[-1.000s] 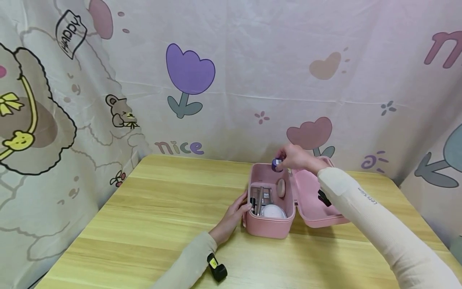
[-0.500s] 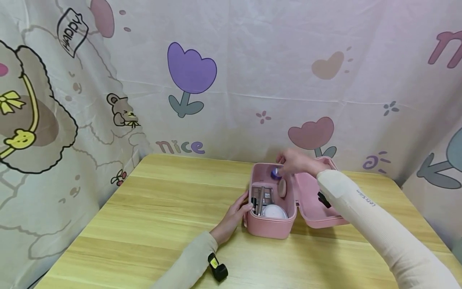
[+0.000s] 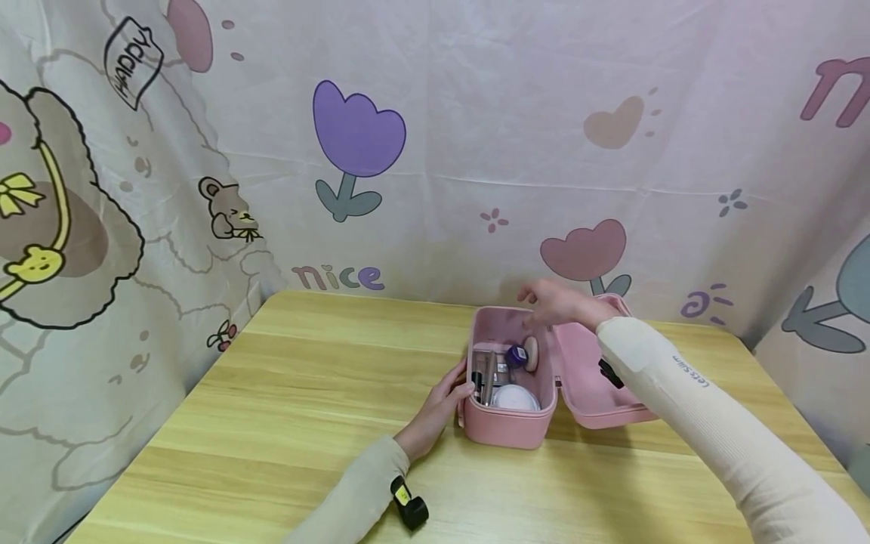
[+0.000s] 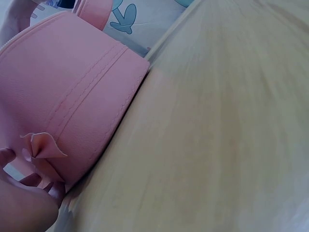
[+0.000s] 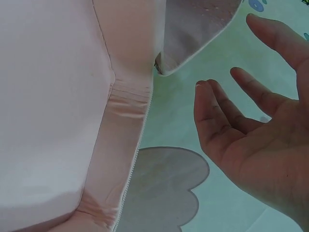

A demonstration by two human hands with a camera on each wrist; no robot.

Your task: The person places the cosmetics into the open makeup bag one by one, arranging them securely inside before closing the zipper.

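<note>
In the head view a pink cosmetic case stands on the table with its lid folded out to the right. My left hand holds the case's left wall, thumb at the rim; the left wrist view shows its fingers curled against the side by a small bow. Above the case's far right corner is my right hand, holding nothing, its fingers loosely bent. A small purple jar lies inside beside an oval beige item. Also inside are a round white item, slim tubes and a clear-topped palette.
The wooden table extends left and in front of the case. Behind it hangs a printed cloth, close to the table's far edge. A black wrist camera sits by the left sleeve.
My right hand has lowered the purple jar into the case and let go; the jar now lies by the beige item. My left hand has stayed on the case wall.
</note>
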